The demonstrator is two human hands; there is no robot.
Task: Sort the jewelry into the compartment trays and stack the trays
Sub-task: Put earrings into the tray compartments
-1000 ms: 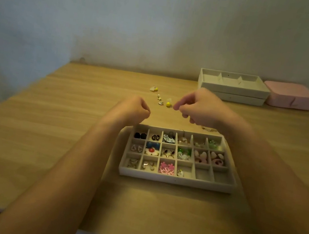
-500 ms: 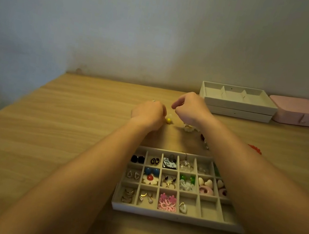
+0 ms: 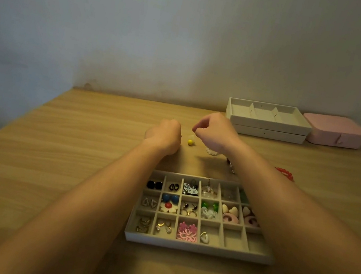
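Note:
A grey compartment tray (image 3: 198, 248) lies near me, and several of its cells hold earrings and charms. Beyond it on the table lie a yellow bead (image 3: 190, 142), a white flower piece (image 3: 211, 152) and a red bead bracelet (image 3: 285, 174). My left hand (image 3: 164, 137) rests knuckles-up on the table just left of the bead, its fingers curled under and hiding what is beneath. My right hand (image 3: 216, 134) hovers just above and right of the bead, thumb and forefinger tips together. I cannot see anything between them.
Two empty grey trays (image 3: 268, 124) sit stacked at the back right against the wall. A shut pink jewelry box (image 3: 336, 131) stands beside them. The wooden table (image 3: 49, 162) stretches out to the left.
Both hands have moved away from the tray toward the loose pieces. The left hand came down over the small earrings left of the yellow bead. The view has tilted down.

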